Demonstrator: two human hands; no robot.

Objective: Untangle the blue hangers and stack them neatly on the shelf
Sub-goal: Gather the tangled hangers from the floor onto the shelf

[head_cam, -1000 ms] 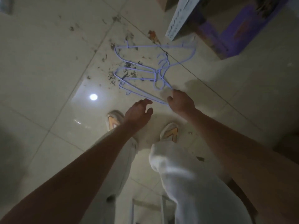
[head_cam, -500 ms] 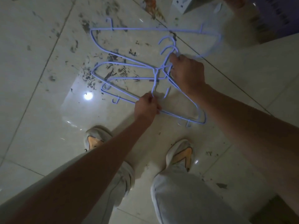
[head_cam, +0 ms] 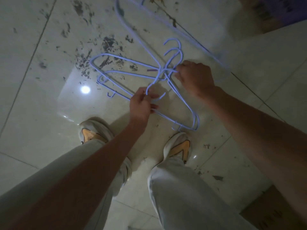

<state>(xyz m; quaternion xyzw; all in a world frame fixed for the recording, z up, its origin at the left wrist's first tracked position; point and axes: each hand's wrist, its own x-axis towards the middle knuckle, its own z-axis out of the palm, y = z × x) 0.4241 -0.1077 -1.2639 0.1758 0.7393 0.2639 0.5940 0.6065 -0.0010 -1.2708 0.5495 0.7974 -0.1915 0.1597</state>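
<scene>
Blue hangers (head_cam: 132,74) hang tangled between both hands: left hand (head_cam: 141,103) pinches a hook at seven o'clock, right hand (head_cam: 195,78) grips the necks at three o'clock.

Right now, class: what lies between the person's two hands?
In the head view, only crossing wires of the tangled blue hangers and bare floor tile lie between the left hand and right hand.

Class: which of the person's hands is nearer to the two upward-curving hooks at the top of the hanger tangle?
Right. The right hand grips the wires just below and beside the two hooks. The left hand sits lower, pinching a downward-pointing hook.
</scene>
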